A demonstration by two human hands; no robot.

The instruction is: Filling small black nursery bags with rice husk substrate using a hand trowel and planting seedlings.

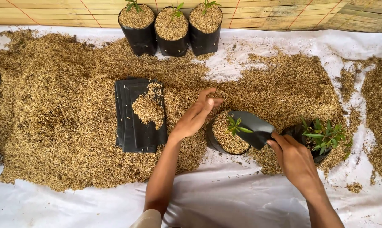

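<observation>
A black nursery bag (254, 125) lies tilted on a layer of rice husks (51, 109), filled with husks and holding a small green seedling (236, 126). My right hand (294, 159) grips the bag's rim at its right side. My left hand (196, 115) hovers just left of the bag, fingers apart, holding nothing. Behind my right hand lies a cluster of loose green seedlings (325, 136) in another black bag.
A stack of flat black bags (136, 126) with husks on top lies left of my left hand. Three filled bags with seedlings (173, 30) stand at the back by a wooden wall. A white sheet (224, 198) covers the ground.
</observation>
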